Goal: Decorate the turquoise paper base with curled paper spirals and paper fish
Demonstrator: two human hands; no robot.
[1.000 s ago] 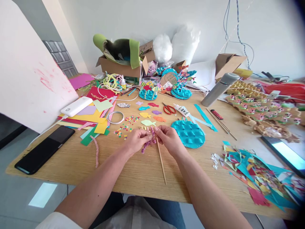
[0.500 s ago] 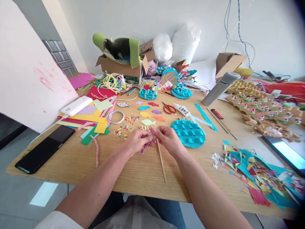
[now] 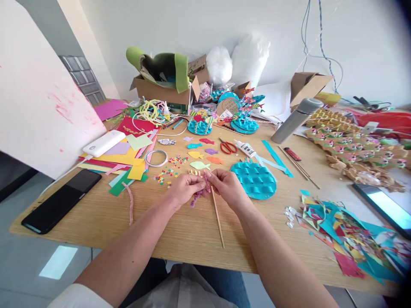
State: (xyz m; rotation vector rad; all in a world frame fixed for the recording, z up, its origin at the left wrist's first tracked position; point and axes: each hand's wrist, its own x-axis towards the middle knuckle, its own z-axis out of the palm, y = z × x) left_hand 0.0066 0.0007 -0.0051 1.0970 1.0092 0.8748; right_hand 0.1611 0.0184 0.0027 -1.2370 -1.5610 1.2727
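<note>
Table (image 3: 180, 244): pale wood grain under both hands, seen from the head; it runs out to either side of the fingers, its near edge close to the person's body.
Wall (image 3: 192, 25): plain and pale, far beyond the fingertips.
White board (image 3: 41, 85): slants in at far left of the hands, smeared with pink marks.
Cardboard box (image 3: 157, 89): well beyond the fingers, a green and black thing on top.
Left hand (image 3: 187, 188): thumb and forefinger pressed together, gripping the purple pipe cleaner (image 3: 195, 199); the rest of the fingers curl in.
Right hand (image 3: 227, 185): thumb and forefinger pinched at the upper end of the stick (image 3: 218, 222), just beside the left fingertips.
Purple pipe cleaner: between the two sets of fingertips, one end hanging below the left ones; the hands partly hide how it meets the stick.
Stick: thin, straight, wooden, slanting from the right fingertips toward the body.
Blue mat (image 3: 253, 179): woven paper, rounded, just right of the right hand.
Paper fish (image 3: 199, 165): flat, pale green, just beyond the fingertips.
Paper dots (image 3: 167, 173): small, many-coloured, scattered beyond the left hand.
Pink pipe cleaner (image 3: 130, 205): fuzzy, slightly bent, left of the left hand.
Scissors (image 3: 228, 147): red-handled, beyond the right hand.
</note>
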